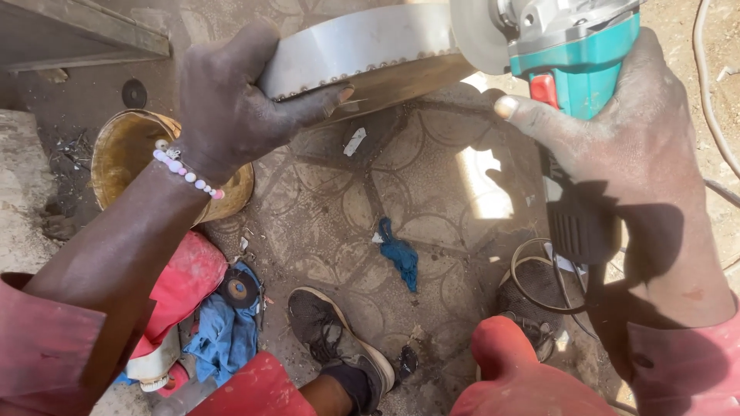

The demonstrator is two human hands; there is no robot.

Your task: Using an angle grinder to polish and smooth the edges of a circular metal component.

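Observation:
My left hand [231,100] grips a curved shiny metal piece [362,50] with a row of weld beads along its lower edge, holding it up at the top centre. My right hand [617,131] holds a teal and grey angle grinder [574,58] with a red switch. Its grey disc [478,35] rests against the right end of the metal piece. A bead bracelet [185,173] circles my left wrist. Both sleeves are red.
Below lies a patterned dusty floor [432,192] with a blue rag [401,258]. A round tan bucket [123,154] stands at the left. A red container, blue cloth and a spare disc [239,289] lie at the lower left. My shoe [331,331] and grinder cable [539,285] are underneath.

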